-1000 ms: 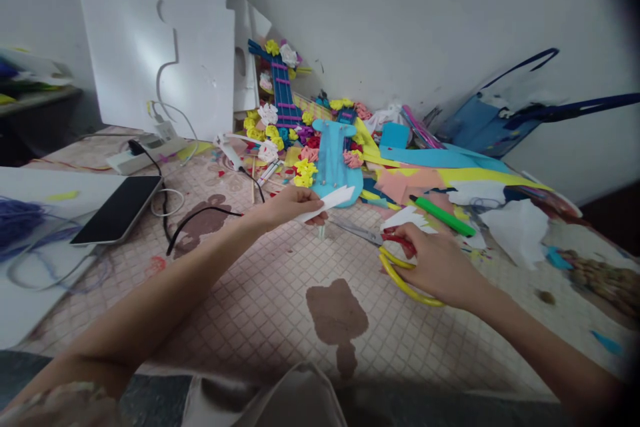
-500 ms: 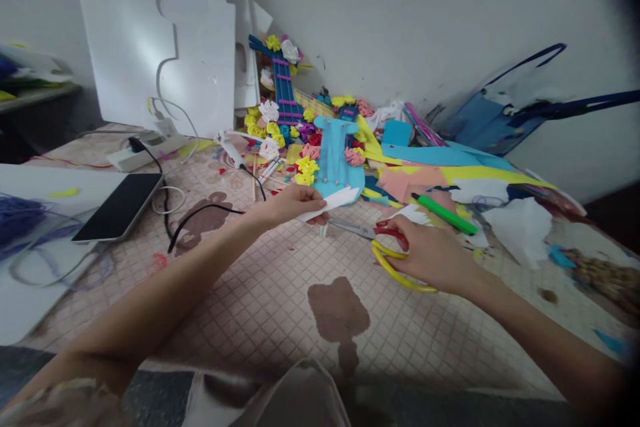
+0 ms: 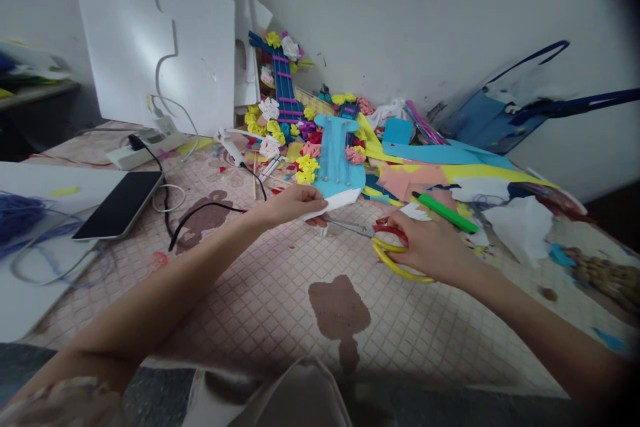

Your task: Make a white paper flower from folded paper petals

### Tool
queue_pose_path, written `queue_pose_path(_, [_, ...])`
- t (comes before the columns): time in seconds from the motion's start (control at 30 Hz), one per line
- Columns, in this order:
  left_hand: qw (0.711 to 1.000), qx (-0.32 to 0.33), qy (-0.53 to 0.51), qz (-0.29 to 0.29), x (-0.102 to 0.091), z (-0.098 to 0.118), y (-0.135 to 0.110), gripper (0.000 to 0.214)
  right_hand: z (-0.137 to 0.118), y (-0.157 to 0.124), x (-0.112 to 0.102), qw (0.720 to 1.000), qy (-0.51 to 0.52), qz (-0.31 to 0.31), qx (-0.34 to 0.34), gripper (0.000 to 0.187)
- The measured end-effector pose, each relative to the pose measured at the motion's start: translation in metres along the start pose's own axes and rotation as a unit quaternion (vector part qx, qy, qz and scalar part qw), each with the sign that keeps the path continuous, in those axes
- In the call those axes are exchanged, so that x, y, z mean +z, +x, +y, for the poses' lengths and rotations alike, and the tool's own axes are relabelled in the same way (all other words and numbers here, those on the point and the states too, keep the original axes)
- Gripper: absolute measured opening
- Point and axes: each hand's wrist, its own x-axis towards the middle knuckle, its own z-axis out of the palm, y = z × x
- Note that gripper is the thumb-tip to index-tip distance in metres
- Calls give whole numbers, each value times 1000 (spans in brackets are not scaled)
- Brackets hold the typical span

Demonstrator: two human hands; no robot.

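Observation:
My left hand [image 3: 290, 205] pinches a white paper strip [image 3: 336, 202] and holds it just above the table, pointing right. My right hand [image 3: 425, 245] is closed on a pair of scissors [image 3: 380, 240] with red and yellow handles. The steel blades point left and reach almost under the strip's near end. A green marker [image 3: 443, 213] lies just beyond my right hand. A light blue guitar-shaped cut-out [image 3: 336, 159] lies right behind the strip.
A heap of coloured paper sheets [image 3: 440, 173] and paper flowers [image 3: 265, 123] fills the back of the table. A black phone [image 3: 120, 204], a power strip [image 3: 145, 150] and black cables lie left. White foam boards [image 3: 155, 33] lean on the wall. A blue bag [image 3: 500, 113] is at right.
My right hand has slid the scissors left, so the blades have come closer to the paper strip. The left hand and its strip have hardly moved.

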Motion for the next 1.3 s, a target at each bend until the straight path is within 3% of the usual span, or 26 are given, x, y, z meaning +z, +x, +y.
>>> queue_pose_path(0.3, [999,-7,-35,32,-1,7,-3,18,5,-22,39,992,39,-3,120,40])
queue_pose_path(0.4, [999,-13,-41,26,0,7,-4,18,8,-29,44,995,72,12,65,33])
queue_pose_path(0.53, [999,-14,-47,17,2,5,-4,19,-4,-25,32,989,128,78,-4,20])
queue_pose_path(0.67, [998,-17,-60,13,2,0,-4,20,-36,-1,19,944,306,126,-14,11])
queue_pose_path(0.77, [997,-16,-78,3,1,-2,-3,20,-60,23,19,917,365,154,-38,11])
queue_pose_path(0.9, [996,-4,-89,-15,2,-5,-3,20,-78,46,24,899,384,205,-56,13])
queue_pose_path(1.07, [996,14,-88,-25,3,-8,-2,20,-84,52,30,894,382,225,-68,14])
queue_pose_path(1.3, [995,0,-95,-11,-1,-9,-4,23,-86,50,37,907,326,237,-119,11])
